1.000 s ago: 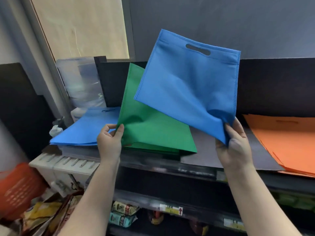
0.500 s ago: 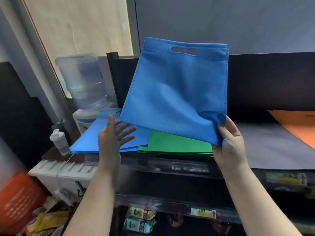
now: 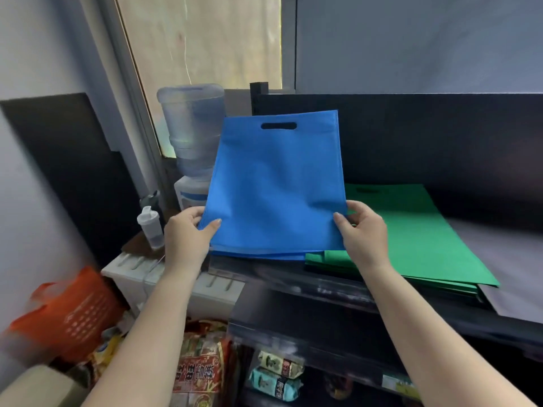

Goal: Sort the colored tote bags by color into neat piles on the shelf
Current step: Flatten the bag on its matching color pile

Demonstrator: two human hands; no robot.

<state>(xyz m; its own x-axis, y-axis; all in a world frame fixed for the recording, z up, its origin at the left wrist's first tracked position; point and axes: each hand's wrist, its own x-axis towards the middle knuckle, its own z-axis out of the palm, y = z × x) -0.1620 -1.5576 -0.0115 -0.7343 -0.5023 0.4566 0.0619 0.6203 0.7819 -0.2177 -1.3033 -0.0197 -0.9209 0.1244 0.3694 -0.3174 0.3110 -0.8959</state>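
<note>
Both hands are up at the shelf's (image 3: 293, 284) front edge, forearms reaching in from below. Left hand (image 3: 188, 236) is pinching the blue tote bag (image 3: 276, 186) at its lower left corner, thumb on the face, fingers curled behind. Right hand (image 3: 360, 230) is pinching the lower right corner the same way. Both are gripping the bag, neither is free.

The bag is being held tilted up, cut-out handle at the far top, bottom edge sitting just on or just above the blue pile (image 3: 258, 255) at the shelf's left front corner. Can't tell if it's touching yet.

Progress, judging from the layout: the blue pile is lying at the left end with a few bags in it, the green pile (image 3: 417, 239) is lying just right of it, its front left corner overlapping or butting against the blue one, edges slightly fanned. Grey sheet (image 3: 505, 259) is covering the shelf further right. This bag looks like it's going flat onto the blues next. How many bags are left unsorted isn't visible.

Beyond the shelf's left end a water dispenser (image 3: 192, 142) is standing, with a small shaker bottle (image 3: 150, 227) in front of it.
</note>
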